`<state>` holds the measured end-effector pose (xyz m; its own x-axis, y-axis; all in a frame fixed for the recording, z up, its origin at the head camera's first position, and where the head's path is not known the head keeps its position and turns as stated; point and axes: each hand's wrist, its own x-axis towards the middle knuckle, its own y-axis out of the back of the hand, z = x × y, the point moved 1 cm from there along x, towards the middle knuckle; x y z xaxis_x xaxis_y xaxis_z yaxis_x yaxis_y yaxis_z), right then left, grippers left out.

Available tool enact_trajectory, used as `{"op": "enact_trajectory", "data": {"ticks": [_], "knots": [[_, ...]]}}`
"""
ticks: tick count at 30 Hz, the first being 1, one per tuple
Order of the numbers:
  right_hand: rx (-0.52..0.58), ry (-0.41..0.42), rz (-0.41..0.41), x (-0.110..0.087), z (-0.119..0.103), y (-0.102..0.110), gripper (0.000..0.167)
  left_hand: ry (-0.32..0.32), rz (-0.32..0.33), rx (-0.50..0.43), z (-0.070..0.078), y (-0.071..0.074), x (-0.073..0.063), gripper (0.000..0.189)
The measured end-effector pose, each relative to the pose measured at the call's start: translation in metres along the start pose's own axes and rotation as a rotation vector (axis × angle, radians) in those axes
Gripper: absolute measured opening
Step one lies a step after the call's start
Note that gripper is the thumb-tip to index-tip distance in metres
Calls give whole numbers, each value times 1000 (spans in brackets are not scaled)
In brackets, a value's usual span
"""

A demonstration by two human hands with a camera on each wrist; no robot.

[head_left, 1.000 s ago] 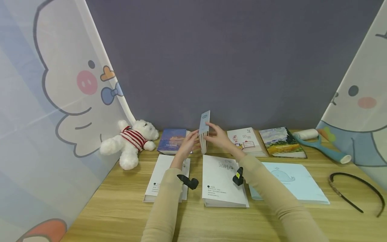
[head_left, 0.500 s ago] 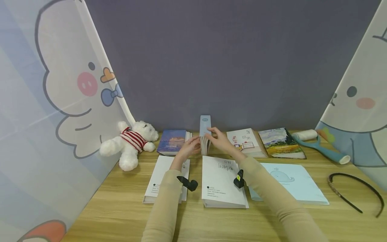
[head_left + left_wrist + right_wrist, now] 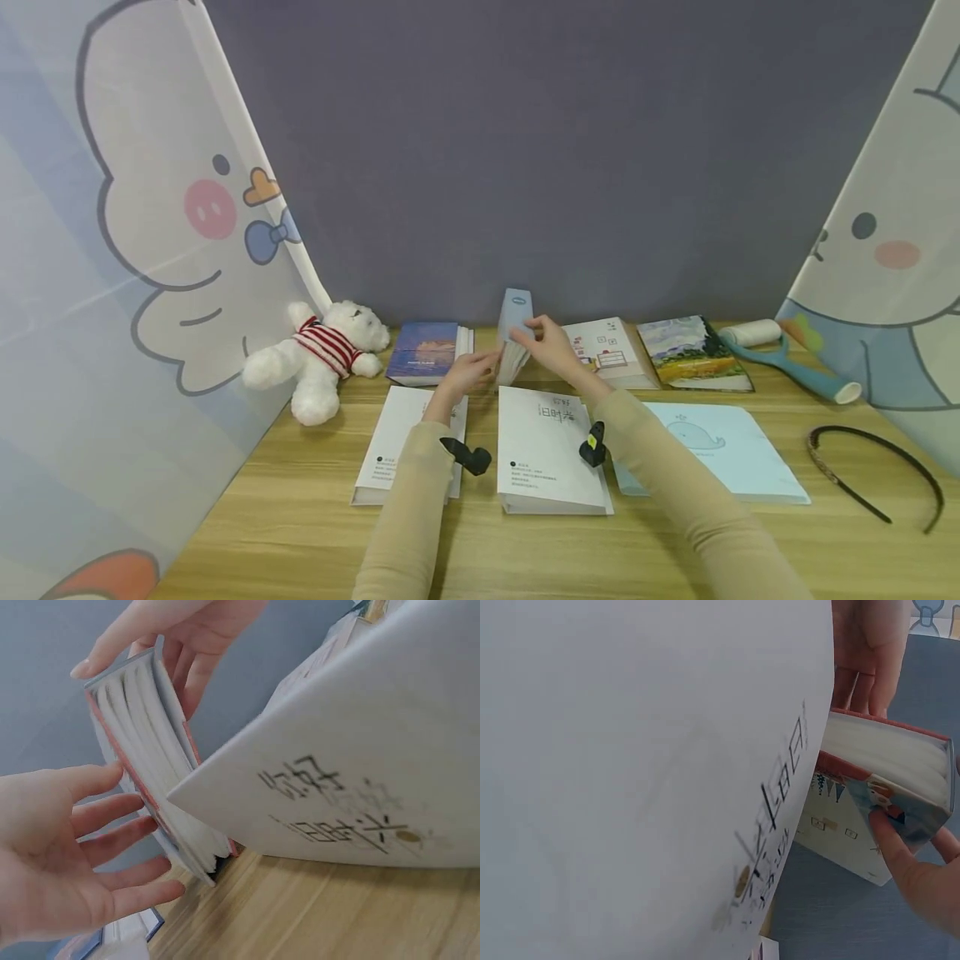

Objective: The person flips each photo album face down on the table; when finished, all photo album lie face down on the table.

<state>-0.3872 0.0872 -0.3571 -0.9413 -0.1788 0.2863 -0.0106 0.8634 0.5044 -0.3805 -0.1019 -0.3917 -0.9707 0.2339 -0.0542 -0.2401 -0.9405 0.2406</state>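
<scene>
In the head view, a thick photo album (image 3: 516, 308) with a pale blue spine stands on end near the back wall, leaning a little. My right hand (image 3: 552, 346) pinches it by the spine, thumb on one cover; the right wrist view shows its illustrated cover (image 3: 840, 817) and red edges. On the other side is my left hand (image 3: 472, 372). Its fingers (image 3: 112, 810) are spread and relaxed, the tips at the album's cover in the left wrist view. A white album (image 3: 555, 454) with dark lettering lies just in front and blocks much of the right wrist view.
Another white album (image 3: 381, 433) lies beneath my left forearm, a blue album (image 3: 423, 350) behind it. To the right lie a cartoon album (image 3: 611, 350), a landscape-painted book (image 3: 693, 354), a whale-print album (image 3: 738, 458), a lint roller (image 3: 802, 367) and a headband (image 3: 892, 437). A teddy bear (image 3: 322, 350) lies left.
The held album has turned and tilted, its top shifting right. My right hand has moved slightly down and right with it. My left hand has slid lower along its side.
</scene>
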Motion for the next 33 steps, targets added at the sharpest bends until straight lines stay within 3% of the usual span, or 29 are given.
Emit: {"op": "enact_trajectory", "data": {"ticks": [6, 13, 20, 28, 33], "knots": [[6, -75, -4, -3, 9, 1, 66, 9, 22, 45, -6, 3, 0, 42], [-109, -128, -74, -6, 19, 9, 69, 8, 15, 202, -7, 5, -7, 41], [-185, -87, -106, -10, 22, 13, 64, 26, 20, 244, -6, 3, -11, 39], [-204, -185, -164, -11, 27, 15, 63, 28, 22, 260, -7, 5, -10, 39], [-220, -183, -192, -12, 31, 15, 61, 25, 26, 255, -8, 4, -10, 39]]}}
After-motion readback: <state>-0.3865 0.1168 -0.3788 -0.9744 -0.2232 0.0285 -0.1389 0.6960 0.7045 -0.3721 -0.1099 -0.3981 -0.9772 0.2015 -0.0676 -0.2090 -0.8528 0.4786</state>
